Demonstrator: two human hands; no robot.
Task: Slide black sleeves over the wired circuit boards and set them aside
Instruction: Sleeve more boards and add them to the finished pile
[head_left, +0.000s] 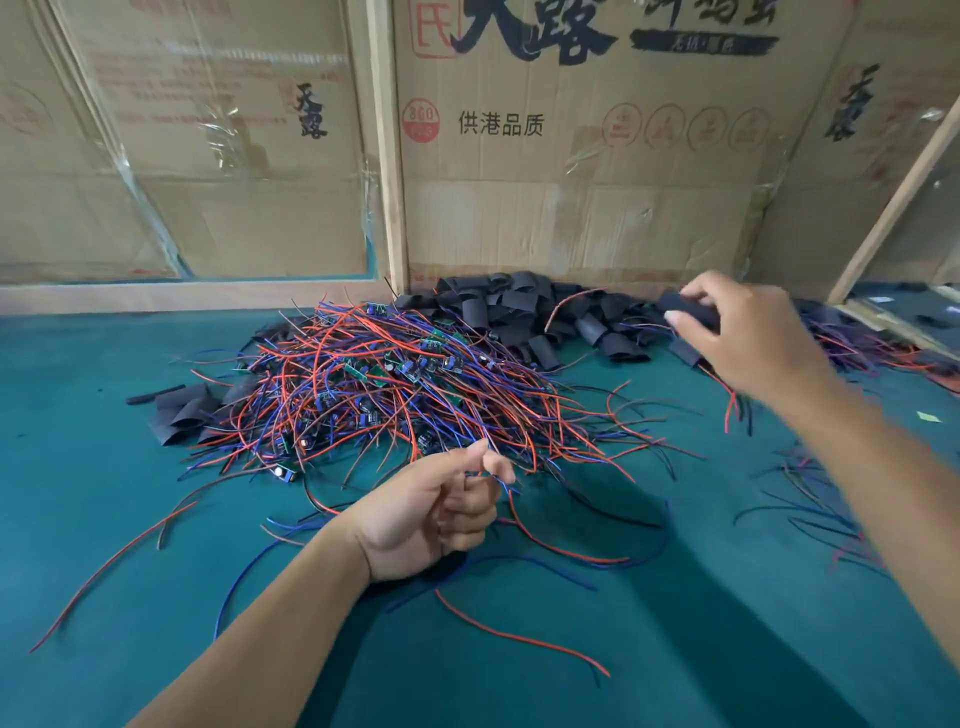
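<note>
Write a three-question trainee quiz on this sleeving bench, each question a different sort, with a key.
1. True or false: the right hand grips a black sleeve.
2. The left hand pinches: A) a bare circuit board, B) thin wires, C) nothing.
3. Fill in: the pile of loose black sleeves lies against the ____ wall, behind the heap of wired boards.

Key
1. True
2. B
3. cardboard

Even soft daylight, tape glare, wide-angle edge warp.
</note>
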